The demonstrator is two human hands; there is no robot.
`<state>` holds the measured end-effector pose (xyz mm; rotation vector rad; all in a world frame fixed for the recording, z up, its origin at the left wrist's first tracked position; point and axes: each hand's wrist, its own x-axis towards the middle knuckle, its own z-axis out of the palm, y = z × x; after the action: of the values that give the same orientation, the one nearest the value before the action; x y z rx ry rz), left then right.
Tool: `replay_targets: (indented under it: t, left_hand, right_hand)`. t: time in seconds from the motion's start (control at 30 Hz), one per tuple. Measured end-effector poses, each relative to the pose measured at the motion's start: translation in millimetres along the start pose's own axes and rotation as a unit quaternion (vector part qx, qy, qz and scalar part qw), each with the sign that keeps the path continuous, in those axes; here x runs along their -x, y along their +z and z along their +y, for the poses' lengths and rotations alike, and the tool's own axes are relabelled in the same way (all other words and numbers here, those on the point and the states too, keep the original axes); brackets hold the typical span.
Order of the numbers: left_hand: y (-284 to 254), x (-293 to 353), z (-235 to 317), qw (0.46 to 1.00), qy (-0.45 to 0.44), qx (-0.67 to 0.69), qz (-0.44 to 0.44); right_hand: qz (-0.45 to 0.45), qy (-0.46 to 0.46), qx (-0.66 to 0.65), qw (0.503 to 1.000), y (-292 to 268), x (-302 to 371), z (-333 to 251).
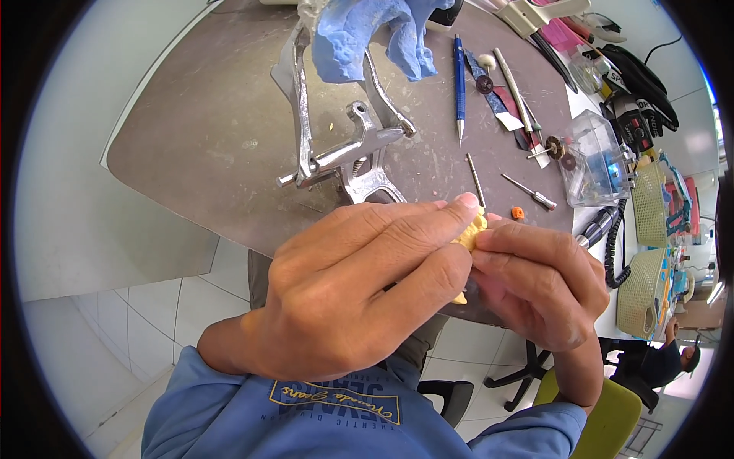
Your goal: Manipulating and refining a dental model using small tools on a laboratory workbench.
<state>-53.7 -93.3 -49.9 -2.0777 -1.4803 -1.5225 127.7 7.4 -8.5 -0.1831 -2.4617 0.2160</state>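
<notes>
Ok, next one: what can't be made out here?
All in the head view:
Yellow piece: full shape hidden by the fingers of the left hand and right hand.
Metal frame: near end hidden behind the left hand.
Blue lump: cut off by the top edge.
Orange bit: too small to identify.

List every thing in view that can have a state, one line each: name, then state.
Yellow piece, gripped, partly hidden
Left hand, closed on it
Right hand, pinching it
Metal frame, resting on the table, unheld
Blue lump, at the frame's far end
Blue pencil, lying down, tip toward the hands
Orange piece, lying loose
Black cord, coiled
Clear box, lid state unclear
</notes>
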Motion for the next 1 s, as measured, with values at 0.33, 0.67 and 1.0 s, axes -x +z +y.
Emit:
replay_targets:
  t: [0.33, 0.67, 1.0]
  left_hand:
    - [-2.2, 2.4, -4.0, 1.000, 0.013, 0.011, -0.006]
    - [-4.4, -0.2, -1.1, 1.000, 0.007, -0.001, -0.023]
    - [-4.8, 3.6, -1.3, 1.000, 0.006, 0.004, -0.012]
  right_hand:
    - [-0.005, -0.087, -0.002, 0.996, 3.6, -1.7, 2.8]
    - [-0.050, -0.045, -0.044, 0.997, -4.0, -7.3, 5.0]
    - [0.021, 0.047, 0.091, 0.995, -42.6, -8.7, 24.7]
